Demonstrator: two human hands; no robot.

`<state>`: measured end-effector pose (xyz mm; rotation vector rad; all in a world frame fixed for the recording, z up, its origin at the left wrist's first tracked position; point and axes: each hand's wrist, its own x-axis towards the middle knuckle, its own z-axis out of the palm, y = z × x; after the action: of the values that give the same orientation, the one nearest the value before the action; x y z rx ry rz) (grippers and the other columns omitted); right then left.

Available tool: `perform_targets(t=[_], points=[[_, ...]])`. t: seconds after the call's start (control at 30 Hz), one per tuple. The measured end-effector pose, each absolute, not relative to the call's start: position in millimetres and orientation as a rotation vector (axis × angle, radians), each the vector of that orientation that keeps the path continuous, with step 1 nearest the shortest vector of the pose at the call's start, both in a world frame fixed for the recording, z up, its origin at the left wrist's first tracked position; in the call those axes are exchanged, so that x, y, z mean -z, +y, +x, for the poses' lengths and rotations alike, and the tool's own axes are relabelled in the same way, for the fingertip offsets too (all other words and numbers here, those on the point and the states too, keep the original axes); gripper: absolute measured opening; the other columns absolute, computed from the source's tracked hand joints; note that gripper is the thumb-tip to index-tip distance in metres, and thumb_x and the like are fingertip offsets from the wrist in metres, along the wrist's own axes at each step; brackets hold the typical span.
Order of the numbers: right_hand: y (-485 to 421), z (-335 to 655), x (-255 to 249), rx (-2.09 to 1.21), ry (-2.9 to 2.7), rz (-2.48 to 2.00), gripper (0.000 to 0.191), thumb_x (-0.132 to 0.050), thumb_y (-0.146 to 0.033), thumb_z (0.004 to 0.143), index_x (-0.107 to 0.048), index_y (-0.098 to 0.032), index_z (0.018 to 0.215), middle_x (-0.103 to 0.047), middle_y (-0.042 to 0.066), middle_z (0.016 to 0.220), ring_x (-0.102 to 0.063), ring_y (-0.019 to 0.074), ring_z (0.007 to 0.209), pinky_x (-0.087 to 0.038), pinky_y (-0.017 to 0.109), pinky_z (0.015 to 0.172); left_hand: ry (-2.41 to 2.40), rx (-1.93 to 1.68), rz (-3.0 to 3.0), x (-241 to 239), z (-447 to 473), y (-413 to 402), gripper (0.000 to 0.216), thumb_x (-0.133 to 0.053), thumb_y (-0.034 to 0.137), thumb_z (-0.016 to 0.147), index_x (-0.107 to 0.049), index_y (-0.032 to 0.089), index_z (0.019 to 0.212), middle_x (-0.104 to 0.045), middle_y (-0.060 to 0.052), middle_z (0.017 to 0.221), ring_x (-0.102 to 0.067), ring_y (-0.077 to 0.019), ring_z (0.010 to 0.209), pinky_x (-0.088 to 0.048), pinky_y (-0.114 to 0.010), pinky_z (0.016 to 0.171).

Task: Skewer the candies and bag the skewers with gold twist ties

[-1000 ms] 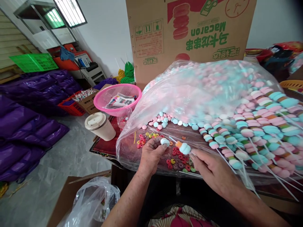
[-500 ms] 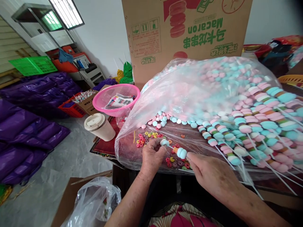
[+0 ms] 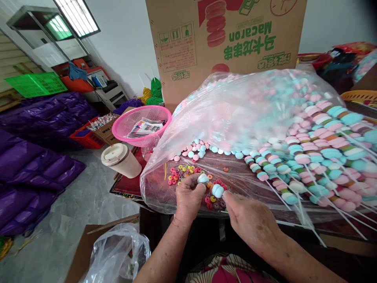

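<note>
Between the thumb and fingers of my left hand is a pale blue and white marshmallow. My right hand pinches the lower end of a thin stick, mostly hidden by the fingers. Light blue marshmallows are threaded on that stick, with an orange ring beyond them, close to the left hand's marshmallow. Around both hands, loose coloured candy rings lie on clear plastic. To the right, finished-looking marshmallow skewers are piled with their white sticks pointing at me.
A large clear plastic bag covers a heap of pink, blue and white marshmallows. Behind it stands a cardboard box. Left of the bag are a pink basket holding packets and a lidded cup. An open carton with plastic sits below.
My right hand has moved left with the stick, bringing its blue marshmallows closer to my left hand. Less bare stick shows between the hands. The whole view has shifted slightly.
</note>
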<state>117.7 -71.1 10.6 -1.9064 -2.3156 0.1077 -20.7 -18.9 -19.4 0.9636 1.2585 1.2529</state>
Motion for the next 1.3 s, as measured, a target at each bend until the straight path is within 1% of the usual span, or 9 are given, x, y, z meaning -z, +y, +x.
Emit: perform_targets(t=[0.2,0.43,0.6,0.73,0.8,0.9,1.0,1.13,1.3], points=[[-73.0,114.6,-5.4,-0.047,-2.320,-1.851,0.017,-0.048,-0.008,0.080,-0.061,-0.018,0.078,-0.066,0.002,0.062,-0.063,0.0176,0.052,-0.016,0.028,0.046,1.407,-1.353,1.366,24.4,-25.7,-21.8,0.028,-0.059,0.015,0.066,-0.071,0.017,0.091,-0.070,-0.001,0.080,-0.062,-0.0131,0.070,-0.051,-0.025,0.070],[-62.5,103.7,-4.3,-0.241,-2.325,-1.964,0.021,-0.043,-0.009,0.085,-0.062,-0.018,0.087,-0.070,0.006,0.075,-0.064,0.0178,0.061,-0.021,0.028,0.049,1.322,-1.247,1.435,28.5,-26.7,-26.3,0.026,-0.054,0.012,0.070,-0.070,0.015,0.089,-0.069,0.000,0.073,-0.060,-0.0111,0.061,-0.050,-0.021,0.060],[-51.9,118.2,2.7,-0.575,-2.172,-1.697,0.022,-0.037,-0.015,0.088,-0.058,-0.018,0.079,-0.067,0.006,0.074,-0.060,0.0153,0.066,-0.032,0.025,0.056,1.251,-1.265,1.554,35.9,-34.5,-19.6,0.030,-0.056,0.014,0.072,-0.068,0.017,0.099,-0.072,-0.004,0.088,-0.065,-0.0157,0.074,-0.053,-0.028,0.073],[-55.1,130.8,9.4,-0.653,-2.153,-1.596,0.029,-0.031,-0.020,0.088,-0.050,-0.020,0.067,-0.060,0.003,0.062,-0.052,0.0146,0.055,-0.031,0.026,0.054,1.338,-1.339,1.612,35.4,-37.2,-20.6,0.028,-0.062,0.017,0.072,-0.068,0.021,0.100,-0.071,-0.005,0.094,-0.065,-0.0180,0.083,-0.051,-0.034,0.084],[-58.2,131.8,13.6,-0.678,-2.086,-1.629,0.028,-0.030,-0.021,0.088,-0.047,-0.021,0.066,-0.057,0.002,0.057,-0.049,0.0142,0.052,-0.031,0.026,0.052,1.254,-1.316,1.490,30.6,-34.3,-23.3,0.029,-0.066,0.021,0.071,-0.066,0.021,0.101,-0.070,-0.005,0.096,-0.064,-0.0187,0.087,-0.050,-0.034,0.086],[-61.5,129.4,16.7,-0.667,-1.975,-1.593,0.028,-0.030,-0.025,0.089,-0.046,-0.021,0.067,-0.055,0.000,0.056,-0.049,0.0139,0.052,-0.032,0.025,0.051,1.054,-1.311,0.986,18.6,-25.7,-24.4,0.039,-0.064,0.037,0.076,-0.055,0.022,0.111,-0.068,-0.005,0.096,-0.065,-0.0180,0.084,-0.052,-0.034,0.079],[-65.0,125.1,17.4,-0.668,-1.989,-1.530,0.028,-0.031,-0.025,0.090,-0.045,-0.022,0.065,-0.055,-0.001,0.055,-0.049,0.0132,0.050,-0.033,0.024,0.049,0.900,-1.281,0.595,6.9,-12.4,-22.3,0.037,-0.059,0.048,0.078,-0.053,0.019,0.101,-0.063,-0.003,0.083,-0.063,-0.0140,0.073,-0.052,-0.029,0.070],[-71.1,123.0,26.3,-0.605,-1.984,-1.511,0.026,-0.031,-0.021,0.088,-0.049,-0.021,0.069,-0.059,0.001,0.056,-0.053,0.0143,0.049,-0.037,0.024,0.049,0.861,-1.250,0.429,1.9,9.4,-23.3,0.030,-0.062,0.045,0.073,-0.048,0.018,0.079,-0.055,0.002,0.067,-0.056,-0.0096,0.055,-0.049,-0.025,0.060],[-72.4,126.6,44.9,-0.504,-1.981,-1.625,0.028,-0.032,-0.024,0.089,-0.058,-0.020,0.079,-0.066,0.005,0.063,-0.062,0.0198,0.056,-0.040,0.027,0.052,0.866,-1.305,0.338,13.5,33.3,-31.6,0.024,-0.056,0.040,0.073,-0.045,0.019,0.074,-0.052,0.003,0.063,-0.053,-0.0084,0.052,-0.047,-0.023,0.058]])
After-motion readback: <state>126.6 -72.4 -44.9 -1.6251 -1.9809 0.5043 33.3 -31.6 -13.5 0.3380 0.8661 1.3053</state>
